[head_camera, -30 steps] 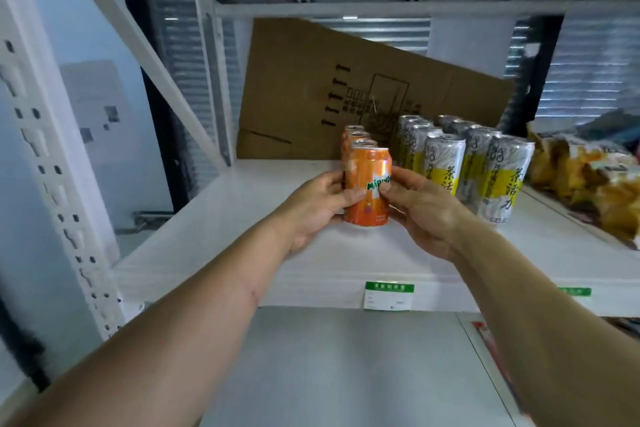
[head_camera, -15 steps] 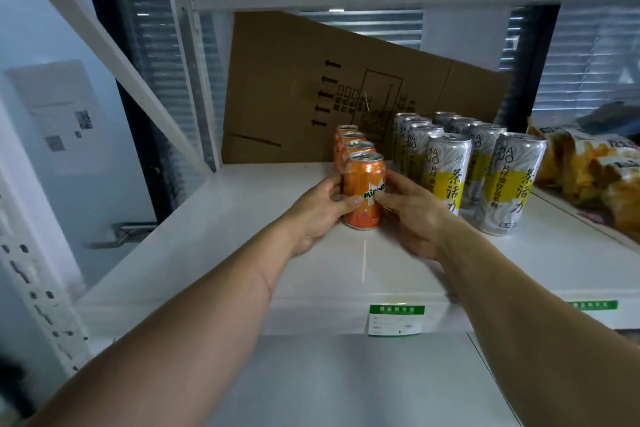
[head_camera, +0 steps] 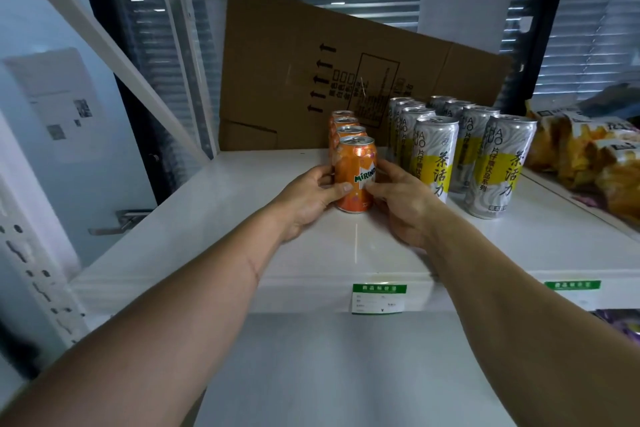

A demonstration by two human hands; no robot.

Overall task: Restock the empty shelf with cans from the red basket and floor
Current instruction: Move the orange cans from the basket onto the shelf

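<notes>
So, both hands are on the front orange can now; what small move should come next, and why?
Probably let go with both hands. The front orange can stands upright on the shelf, in line with the orange cans behind it, so the left hand and right hand can go for another.

Two bare forearms reach in from the bottom edge of the head view, with no sleeve, glove, watch or bracelet on either as far as the frame shows. The bare left hand (head_camera: 306, 196) ends a forearm that carries a thin curved line across its upper surface, a little way back from the wrist; whether this is a scar or a crease cannot be told. Its thumbnail is short and plain, without polish. The bare right hand (head_camera: 403, 201) shows no ring on the fingers that can be seen, and its forearm is unmarked. Both forearms are smooth, with little visible hair.
</notes>
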